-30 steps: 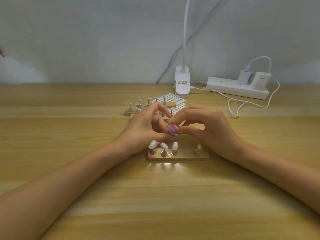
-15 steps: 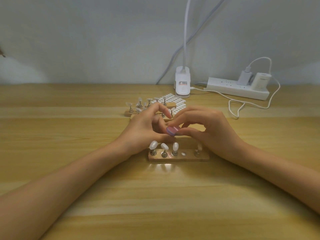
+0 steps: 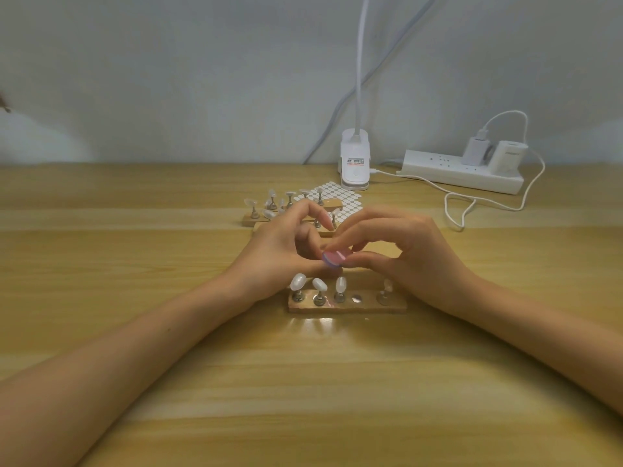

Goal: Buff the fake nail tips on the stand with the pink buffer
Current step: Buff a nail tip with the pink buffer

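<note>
- The worktop [image 3: 101,247] is pale wood, and a bare forearm comes in across it from the lower left.
- The left hand [image 3: 279,251] sits just behind the left end of the near stand, fingers curled and the forefinger arched up. Its thumb reaches towards the buffer. From here I cannot tell whether it pinches anything; that spot is hidden under the buffer.
- Behind that hand are two far stands [image 3: 251,220] carrying more clear tips on pegs. A sticker sheet [image 3: 340,197] of small white ovals lies beside them.
- The near stand [image 3: 347,306] is a low wooden block lying crosswise, right in front of both hands. It carries nail tips [image 3: 298,281] on metal pegs: three white ones at the left, then a bare metal disc, then one peg at the right, close under the right hand.
- The pink buffer [image 3: 335,257], a small rounded pad with a lilac edge, is held up off the worktop, above and just behind the third tip, between the two hands.
- The right hand [image 3: 411,251] pinches the buffer between thumb and fingertips. The two hands meet at it.
- Further back, a white clip lamp [image 3: 354,166] stands at the wall.
- At the far right lies a white power strip [image 3: 462,171] with two chargers plugged in, and a white cable [image 3: 458,210] loops onto the wood.
</note>
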